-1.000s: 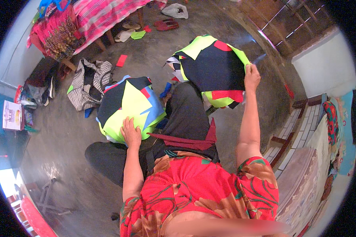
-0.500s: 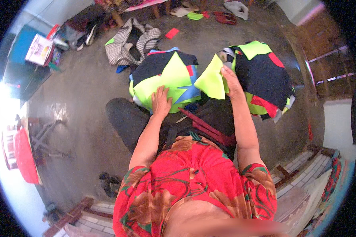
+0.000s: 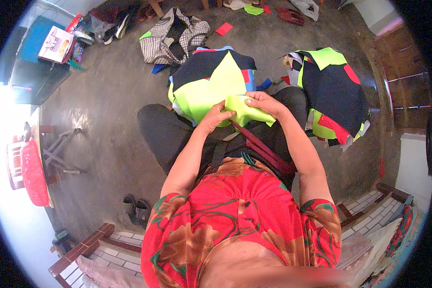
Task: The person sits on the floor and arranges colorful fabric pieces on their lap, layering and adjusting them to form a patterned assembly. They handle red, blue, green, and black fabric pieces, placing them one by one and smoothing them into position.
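Above my lap I hold a neon-yellow fabric piece (image 3: 242, 111) between both hands. My left hand (image 3: 215, 117) pinches its left edge, and my right hand (image 3: 266, 102) grips the upper right part, thumb on top. Just beyond my hands lies a heap of fabric scraps (image 3: 197, 100) in neon yellow, black, red and blue. To the right, past my knee, a second scrap heap (image 3: 332, 89) is mostly black with yellow and red pieces. Dark red strips of cloth (image 3: 264, 149) lie across my lap, partly under the held piece.
On the floor at the far side are a checked bag (image 3: 161, 41), a red scrap (image 3: 224, 29) and a dark red item (image 3: 290, 16). Dark shoes (image 3: 135, 210) sit behind me on the left. A folding stand (image 3: 61, 152) is at left; a brick-patterned ledge (image 3: 369, 206) is behind right.
My right hand has brought the yellow piece leftward and closer, over my lap. My left hand has come off the left heap and now grips the piece too. The whole view has shifted slightly.
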A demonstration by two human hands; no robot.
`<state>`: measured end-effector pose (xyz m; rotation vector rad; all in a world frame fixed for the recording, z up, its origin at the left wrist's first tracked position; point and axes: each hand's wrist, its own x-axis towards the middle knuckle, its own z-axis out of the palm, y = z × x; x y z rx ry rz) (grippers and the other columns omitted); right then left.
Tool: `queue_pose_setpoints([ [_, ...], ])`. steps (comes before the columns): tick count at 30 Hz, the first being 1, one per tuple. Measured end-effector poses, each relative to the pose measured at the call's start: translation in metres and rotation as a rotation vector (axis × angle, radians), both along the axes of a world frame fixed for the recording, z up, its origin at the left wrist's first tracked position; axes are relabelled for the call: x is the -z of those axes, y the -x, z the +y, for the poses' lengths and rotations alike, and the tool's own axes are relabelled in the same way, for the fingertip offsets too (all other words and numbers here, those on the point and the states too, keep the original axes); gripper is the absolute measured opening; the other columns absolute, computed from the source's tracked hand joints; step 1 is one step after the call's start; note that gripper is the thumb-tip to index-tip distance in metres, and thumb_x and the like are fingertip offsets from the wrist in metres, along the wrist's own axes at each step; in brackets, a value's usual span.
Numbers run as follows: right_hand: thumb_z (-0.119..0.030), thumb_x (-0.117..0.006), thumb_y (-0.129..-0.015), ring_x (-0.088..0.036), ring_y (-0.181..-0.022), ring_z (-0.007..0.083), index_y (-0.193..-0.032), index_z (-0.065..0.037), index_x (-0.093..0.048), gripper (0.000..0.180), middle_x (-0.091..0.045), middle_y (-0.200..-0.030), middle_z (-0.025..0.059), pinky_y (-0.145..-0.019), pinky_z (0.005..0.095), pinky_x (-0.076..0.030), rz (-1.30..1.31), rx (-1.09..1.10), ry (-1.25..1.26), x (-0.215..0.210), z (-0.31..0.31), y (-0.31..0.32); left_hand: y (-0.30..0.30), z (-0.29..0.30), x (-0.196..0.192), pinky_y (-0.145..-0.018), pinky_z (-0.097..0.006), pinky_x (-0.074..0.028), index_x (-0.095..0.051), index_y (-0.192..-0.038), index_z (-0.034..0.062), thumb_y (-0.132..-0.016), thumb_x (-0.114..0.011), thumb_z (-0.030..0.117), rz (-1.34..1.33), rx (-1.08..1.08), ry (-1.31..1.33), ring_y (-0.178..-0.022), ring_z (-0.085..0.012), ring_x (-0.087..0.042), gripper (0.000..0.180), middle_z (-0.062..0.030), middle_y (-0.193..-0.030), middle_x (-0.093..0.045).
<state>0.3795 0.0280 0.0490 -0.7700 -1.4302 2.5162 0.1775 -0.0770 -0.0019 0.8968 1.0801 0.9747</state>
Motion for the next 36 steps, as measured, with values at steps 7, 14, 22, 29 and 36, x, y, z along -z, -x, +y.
queue_pose_setpoints([
  [7, -0.005, -0.068, -0.071, -0.054, -0.087, 0.0082, -0.099, -0.007, -0.056, 0.030, -0.057, -0.092, -0.0022, -0.080, 0.0238, -0.044, -0.031, 0.123, -0.221, -0.012, 0.007, -0.005, 0.007, 0.004, 0.009, -0.087, -0.028, -0.042, -0.057, -0.114, 0.0013, -0.073, -0.069, 0.016, 0.132, -0.114, -0.027, -0.093, -0.0143, -0.055, 0.045, -0.0047, -0.104, -0.061],
  [14, 0.000, -0.058, -0.066, -0.056, -0.089, 0.0131, -0.100, -0.002, -0.055, 0.033, -0.060, -0.093, 0.0041, -0.082, 0.0266, -0.043, -0.371, -0.085, -0.933, -0.056, 0.045, -0.019, 0.017, 0.002, -0.002, -0.070, -0.027, -0.043, -0.059, -0.089, -0.0014, -0.071, -0.068, 0.017, 0.466, 0.071, -0.073, -0.073, -0.0121, -0.052, 0.028, -0.0034, -0.079, -0.059],
  [22, -0.013, -0.063, -0.073, -0.047, -0.117, 0.0277, -0.115, -0.019, -0.054, 0.044, -0.050, -0.125, 0.0084, -0.094, 0.0512, -0.032, -0.698, 0.246, -1.587, -0.019, 0.073, 0.020, 0.006, 0.008, 0.037, -0.057, -0.027, -0.043, -0.059, -0.089, -0.0024, -0.070, -0.069, 0.015, 0.380, -0.225, 0.141, -0.064, -0.0133, -0.053, 0.028, -0.0053, -0.072, -0.058],
  [29, -0.016, -0.063, -0.077, -0.045, -0.116, 0.0303, -0.114, -0.015, -0.054, 0.038, -0.049, -0.124, 0.0090, -0.090, 0.0533, -0.038, -0.755, 0.148, -1.488, 0.017, 0.032, -0.008, 0.004, 0.010, 0.050, -0.054, -0.031, -0.046, -0.059, -0.092, -0.0028, -0.070, -0.069, 0.011, 0.502, -0.238, 0.181, -0.063, -0.0160, -0.056, 0.028, -0.0068, -0.072, -0.060],
  [36, -0.016, -0.061, -0.078, -0.047, -0.111, 0.0317, -0.106, -0.010, -0.057, 0.029, -0.052, -0.114, 0.0108, -0.092, 0.0423, -0.042, -0.785, 0.005, -1.330, 0.038, 0.026, 0.002, 0.006, 0.001, 0.046, -0.050, -0.027, -0.042, -0.059, -0.088, -0.0012, -0.071, -0.069, 0.004, 0.316, -0.279, 0.176, -0.058, -0.0114, -0.052, 0.020, -0.0036, -0.067, -0.057],
])
